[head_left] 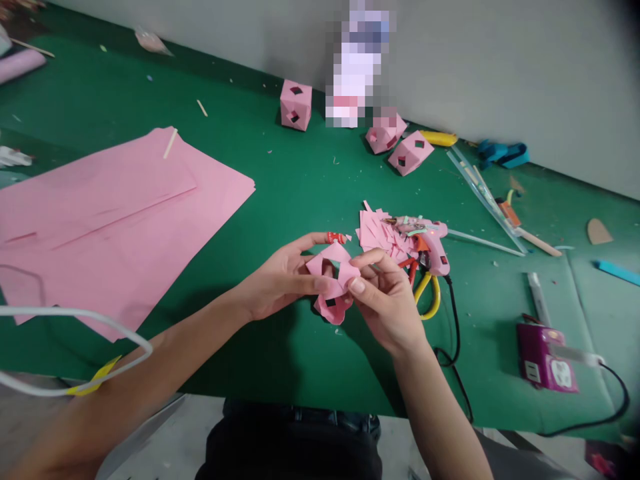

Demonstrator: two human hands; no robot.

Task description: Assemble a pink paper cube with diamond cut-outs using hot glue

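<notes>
Between both hands, above the green table, is a partly folded pink paper shape (334,308) with cut-out openings. My left hand (285,277) grips its left side, thumb across the front, with a red wrapping on one fingertip. My right hand (387,293) pinches its right edge between thumb and forefinger. Just beyond the right hand lies a pink glue gun (436,248) with a glue stick in its back, its nozzle over a pile of pink paper strips (375,230). Yellow-and-red handles (431,300) show beside that hand, partly hidden.
Finished-looking pink paper cubes (296,107) and faceted shapes (411,153) stand by the wall. Large pink paper sheets (200,207) cover the left of the green table (280,180). A purple box (543,360) with a plug and a black cord lies at right. A white cable (100,315) crosses lower left.
</notes>
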